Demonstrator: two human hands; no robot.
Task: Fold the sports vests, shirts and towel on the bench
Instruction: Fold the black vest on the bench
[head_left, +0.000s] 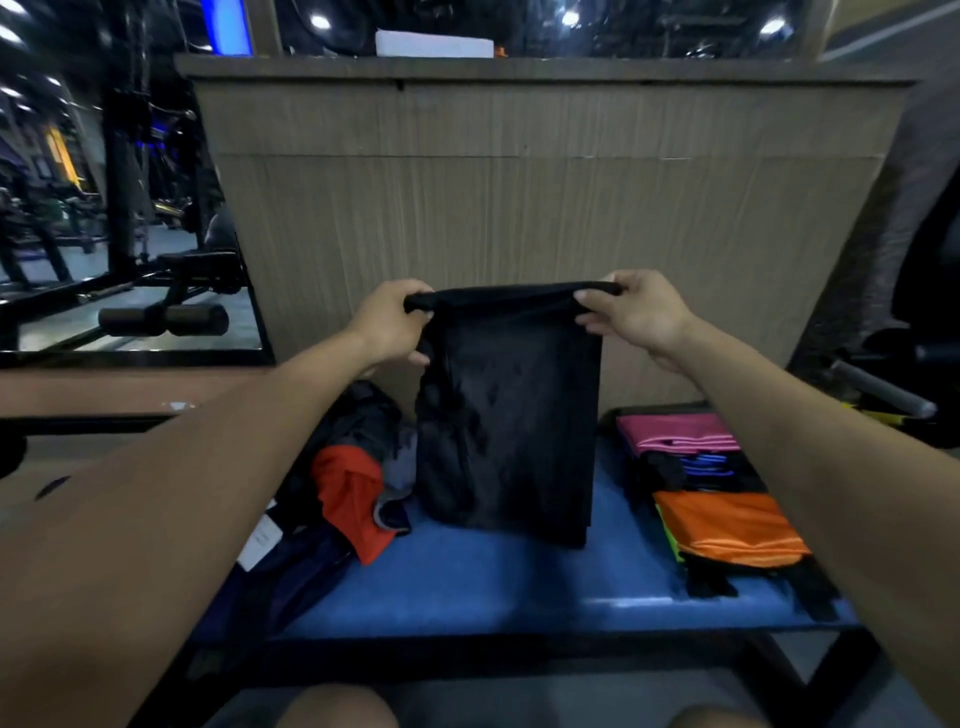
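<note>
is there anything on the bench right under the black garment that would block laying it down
Nothing visible does. The black fabric garment, held by the left hand and right hand, hangs over a bare strip of the blue padded bench. The unfolded orange and dark clothes pile lies left, the folded pink, black and orange stack right.

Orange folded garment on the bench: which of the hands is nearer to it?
Right. The right hand grips the black garment's top corner, above the orange folded garment on the same side. The left hand grips the opposite corner, across the black garment.
</note>
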